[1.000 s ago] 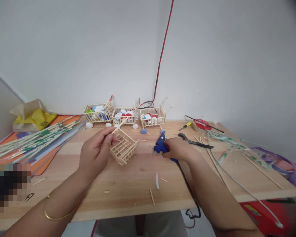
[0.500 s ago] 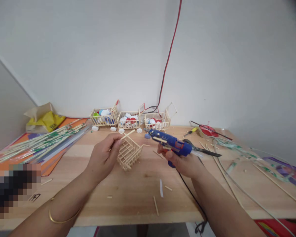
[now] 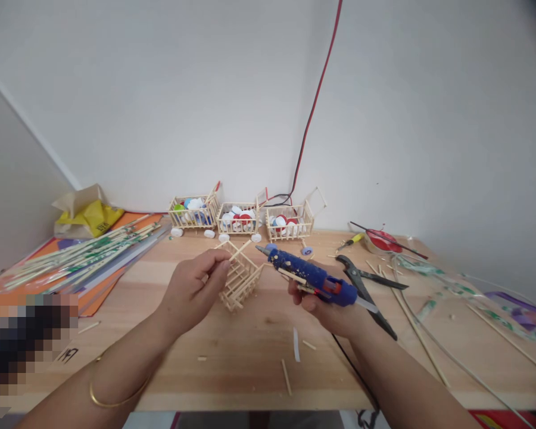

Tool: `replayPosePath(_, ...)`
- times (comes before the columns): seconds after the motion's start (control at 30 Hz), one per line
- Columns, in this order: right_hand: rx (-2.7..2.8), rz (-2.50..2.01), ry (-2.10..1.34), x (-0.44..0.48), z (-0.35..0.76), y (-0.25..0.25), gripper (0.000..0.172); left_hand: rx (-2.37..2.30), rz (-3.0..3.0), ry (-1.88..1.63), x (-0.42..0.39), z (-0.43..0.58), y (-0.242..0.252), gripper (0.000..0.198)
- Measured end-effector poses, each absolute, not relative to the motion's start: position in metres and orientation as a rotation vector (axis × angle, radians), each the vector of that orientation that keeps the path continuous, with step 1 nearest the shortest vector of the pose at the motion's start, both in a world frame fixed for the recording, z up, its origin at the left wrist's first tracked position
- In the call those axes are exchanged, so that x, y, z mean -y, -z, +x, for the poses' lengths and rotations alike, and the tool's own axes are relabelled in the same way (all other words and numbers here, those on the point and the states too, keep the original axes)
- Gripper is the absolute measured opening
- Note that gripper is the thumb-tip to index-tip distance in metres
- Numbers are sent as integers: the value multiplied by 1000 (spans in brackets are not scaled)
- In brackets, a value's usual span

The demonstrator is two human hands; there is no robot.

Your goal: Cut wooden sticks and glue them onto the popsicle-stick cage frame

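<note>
My left hand (image 3: 199, 289) pinches a short wooden stick (image 3: 240, 251) between thumb and fingers. Just behind it on the table lies a small cart basket (image 3: 240, 283) built of thin wooden sticks, tilted and partly hidden by the hand. A blue glue gun (image 3: 310, 275) is in my right hand (image 3: 324, 310), whose fingers wrap its grip. The nozzle points left, close to the free end of the stick; whether they touch I cannot tell. A clear glue stick pokes out of the gun's rear.
Several finished small carts (image 3: 239, 219) filled with bottle caps stand along the wall. Bundled sticks (image 3: 89, 253) and a yellow bag (image 3: 88, 217) lie left. To the right are a black cutting tool (image 3: 368, 292), a yellow-handled knife (image 3: 352, 241) and a red-topped tape roll (image 3: 383, 241).
The glue gun has come lower and tipped, its nozzle now nearer the stick's end. The black cutting tool shows more fully. My left hand still pinches the stick; the whole view has shifted slightly.
</note>
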State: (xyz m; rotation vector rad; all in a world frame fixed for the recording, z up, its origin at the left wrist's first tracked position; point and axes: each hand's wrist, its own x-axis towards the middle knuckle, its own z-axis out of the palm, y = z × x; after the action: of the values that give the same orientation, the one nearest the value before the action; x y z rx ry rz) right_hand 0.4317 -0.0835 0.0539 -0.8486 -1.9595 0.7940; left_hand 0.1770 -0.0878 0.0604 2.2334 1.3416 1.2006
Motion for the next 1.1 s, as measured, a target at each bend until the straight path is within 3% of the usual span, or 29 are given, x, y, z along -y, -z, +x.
replayPosePath(1.1,2024,-961,-602,82,427,-57,43,-1163,1988,-1113,89,174,-58,24)
